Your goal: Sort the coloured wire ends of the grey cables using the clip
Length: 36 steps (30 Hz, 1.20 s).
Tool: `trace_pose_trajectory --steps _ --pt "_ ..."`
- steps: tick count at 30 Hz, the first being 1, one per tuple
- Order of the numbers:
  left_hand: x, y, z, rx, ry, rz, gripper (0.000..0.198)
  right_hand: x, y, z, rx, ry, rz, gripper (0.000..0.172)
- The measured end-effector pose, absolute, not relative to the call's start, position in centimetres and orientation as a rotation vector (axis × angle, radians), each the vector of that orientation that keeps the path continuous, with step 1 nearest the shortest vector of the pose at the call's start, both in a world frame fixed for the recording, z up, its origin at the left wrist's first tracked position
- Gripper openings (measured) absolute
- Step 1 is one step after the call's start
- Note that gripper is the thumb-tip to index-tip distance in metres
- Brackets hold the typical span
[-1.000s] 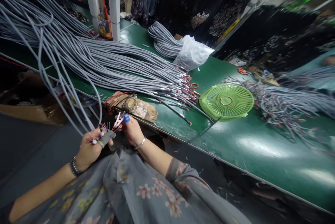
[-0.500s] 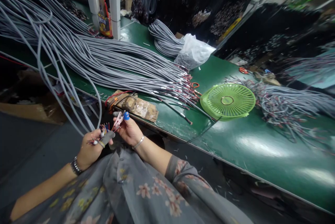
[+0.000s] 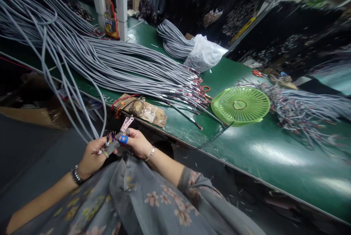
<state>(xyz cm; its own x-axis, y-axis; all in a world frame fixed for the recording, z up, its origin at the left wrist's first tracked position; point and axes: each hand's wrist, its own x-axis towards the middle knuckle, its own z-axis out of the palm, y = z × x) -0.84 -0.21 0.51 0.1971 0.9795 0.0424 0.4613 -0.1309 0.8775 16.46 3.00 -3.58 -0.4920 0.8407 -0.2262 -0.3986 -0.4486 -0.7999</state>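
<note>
My left hand [image 3: 91, 156] is closed around the ends of several grey cables [image 3: 79, 118] that hang down from the table; coloured wire tips stick out above its fingers. A grey sleeve covers its thumb. My right hand [image 3: 137, 143] is closed on a small pink snipping tool [image 3: 126, 123], whose end points up beside the wire tips. A blue cap [image 3: 123, 139] sits on one right fingertip, pressed near the wires. Both hands are over my lap, just in front of the table edge.
A big bundle of grey cables [image 3: 123, 68] lies across the green table [image 3: 274, 154]. Near the edge is a taped cardboard pad [image 3: 142, 108]. A green fan grille [image 3: 240, 105], a white plastic bag [image 3: 204, 53] and more cable piles [image 3: 307, 110] lie to the right. White posts [image 3: 122, 4] stand behind.
My right hand has turned and moved closer to the left hand, so the blue-capped finger now sits lower by the wires and the pink tool points up. The left hand barely moved.
</note>
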Motion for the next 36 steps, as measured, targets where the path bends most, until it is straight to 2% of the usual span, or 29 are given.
trace_pose_trajectory --steps 5,36 --pt "-0.7 0.7 0.8 1.753 1.204 0.701 0.024 16.3 2.8 -3.1 -0.809 -0.924 1.963 0.052" --pt "-0.5 1.0 2.3 1.537 1.269 0.71 0.026 15.8 3.1 -2.5 -0.883 -0.837 1.963 0.05"
